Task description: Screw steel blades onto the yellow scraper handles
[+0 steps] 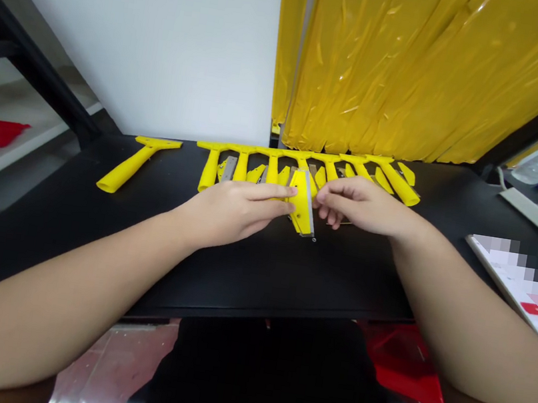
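My left hand (242,211) pinches a yellow scraper head (301,206) between thumb and fingers, above the black table. A straight grey metal strip, apparently a blade, runs along its right edge. My right hand (354,204) is just right of that strip, with thumb and forefinger drawn together and the other fingers curled. Whatever it may hold is too small or hidden to make out. Behind both hands lies a row of yellow T-shaped handles (243,165), with several yellow and grey metal pieces (229,169) among them, partly covered by my hands.
One more yellow handle (127,167) lies apart on the left of the black table (237,277). A white panel (182,40) and yellow plastic sheeting (410,68) stand at the back. On the right are a white-edged board (496,269) and a shelf; red material (401,363) shows below the table.
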{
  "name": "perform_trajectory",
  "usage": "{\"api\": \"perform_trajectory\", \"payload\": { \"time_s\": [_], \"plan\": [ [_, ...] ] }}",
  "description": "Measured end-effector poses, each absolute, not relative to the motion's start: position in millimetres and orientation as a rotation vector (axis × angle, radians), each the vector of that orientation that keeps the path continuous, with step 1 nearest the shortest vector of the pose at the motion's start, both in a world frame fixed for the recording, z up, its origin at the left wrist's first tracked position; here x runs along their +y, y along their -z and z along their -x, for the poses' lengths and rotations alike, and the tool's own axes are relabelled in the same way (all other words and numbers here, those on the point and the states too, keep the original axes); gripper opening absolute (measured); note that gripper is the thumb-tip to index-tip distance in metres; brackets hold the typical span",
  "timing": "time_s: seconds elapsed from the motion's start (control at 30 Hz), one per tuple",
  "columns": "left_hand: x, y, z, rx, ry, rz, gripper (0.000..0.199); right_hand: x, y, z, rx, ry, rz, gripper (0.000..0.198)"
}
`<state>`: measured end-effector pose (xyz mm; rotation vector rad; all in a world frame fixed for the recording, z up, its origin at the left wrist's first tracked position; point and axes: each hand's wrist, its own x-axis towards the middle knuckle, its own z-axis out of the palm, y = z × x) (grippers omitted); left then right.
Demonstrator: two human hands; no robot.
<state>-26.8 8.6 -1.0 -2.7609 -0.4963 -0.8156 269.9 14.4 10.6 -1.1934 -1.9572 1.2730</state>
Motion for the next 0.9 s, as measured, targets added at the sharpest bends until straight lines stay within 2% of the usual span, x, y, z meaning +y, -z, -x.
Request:
{"api": "perform_trajectory", "payload": {
  "time_s": [0.1,0.23,0.77,0.9],
  "plan": [
    [9,1,27,-0.514,0.818,2.782,0.026,9,-16,-277,-2.281,-1.108,1.246,0.02],
    [9,1,27,-0.539,0.804,2.805,0.027,3,-15,-271,-2.56,-1.062,1.256,0.011],
    [7,-1,28,-0.502,0.785,2.8,0.025,-1,-13,-263,-2.793,-0.881,1.323,0.008],
    [8,-2,28,-0.364,0.733,2.85,0.027,7,-15,-277,-2.581,-0.874,1.211,0.011]
  ]
}}
